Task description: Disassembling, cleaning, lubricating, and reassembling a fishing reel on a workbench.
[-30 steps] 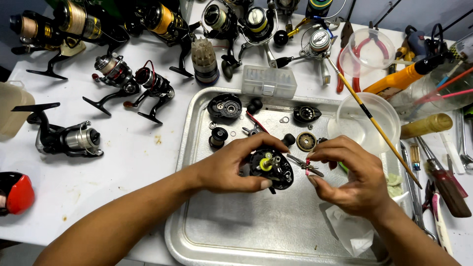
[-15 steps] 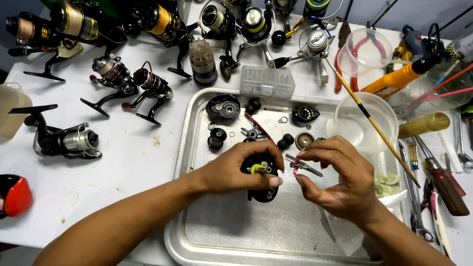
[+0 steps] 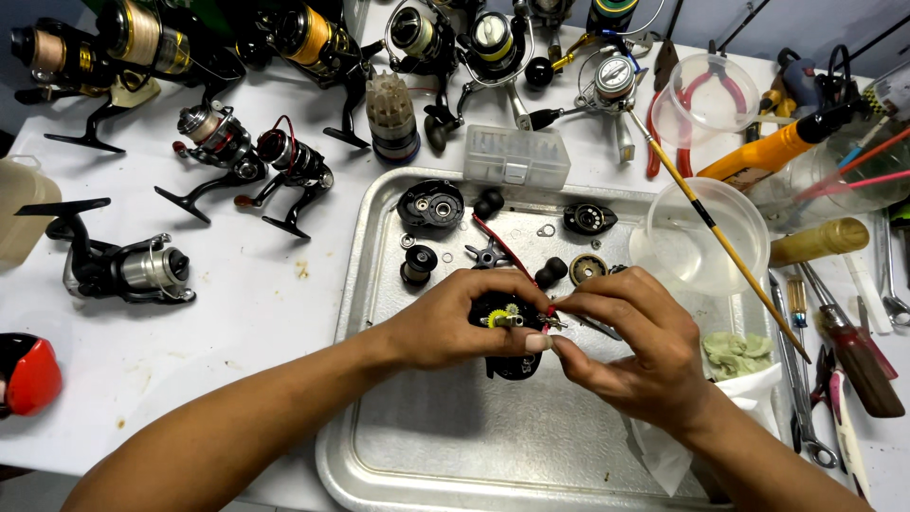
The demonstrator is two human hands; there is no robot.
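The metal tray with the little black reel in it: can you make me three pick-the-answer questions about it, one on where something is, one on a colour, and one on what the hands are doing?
1. Where is the black reel body?
A. Over the metal tray
B. On the white table
C. In the clear bowl

2. What colour is the gear showing on the reel body?
A. Blue
B. Yellow-green
C. White

3. What is the left hand doing?
A. Lying flat and empty
B. Holding a screwdriver
C. Gripping the reel body

Answers:
1. A, since both hands hold it above the tray.
2. B, a yellow-green toothed wheel shows on top.
3. C, its fingers wrap the body while the right hand pinches a small part beside it.
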